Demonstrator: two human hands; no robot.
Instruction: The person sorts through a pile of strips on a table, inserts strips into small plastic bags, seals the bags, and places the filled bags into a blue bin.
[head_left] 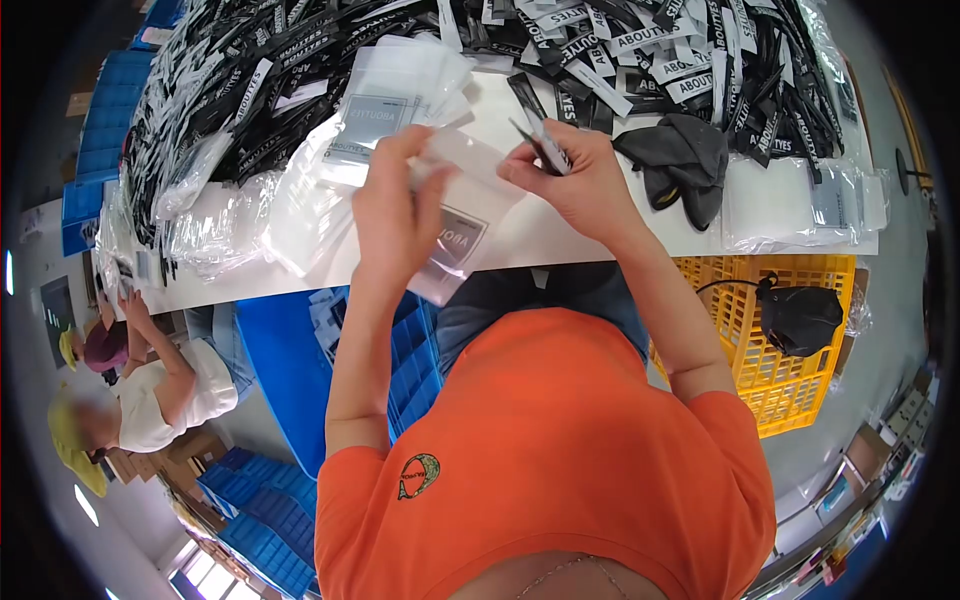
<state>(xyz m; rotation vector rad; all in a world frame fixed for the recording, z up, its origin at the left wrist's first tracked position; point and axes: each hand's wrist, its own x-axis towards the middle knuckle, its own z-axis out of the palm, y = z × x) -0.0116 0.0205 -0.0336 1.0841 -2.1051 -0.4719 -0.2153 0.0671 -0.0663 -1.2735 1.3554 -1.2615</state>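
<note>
My left hand point(396, 205) is closed on a clear plastic bag point(462, 235) printed with a grey ABOUTYES panel, which hangs over the table's front edge. The bag's upper part stretches towards my right hand point(580, 185). Between the thumb and fingers of that hand sits a small narrow black-and-white strip point(548, 148), partly hidden by them. Whether the right thumb also touches the bag, I cannot tell. Beyond my left hand lies a stack of similar clear bags point(375, 105) with printed panels.
Black and white ABOUTYES strips point(690, 60) pile along the table's far side. Right of my right hand lies a dark grey cloth item point(680, 165), then wrapped bags point(790, 205). A yellow crate point(735, 300) stands below. Two co-workers, one in a white shirt point(205, 390), are at the left.
</note>
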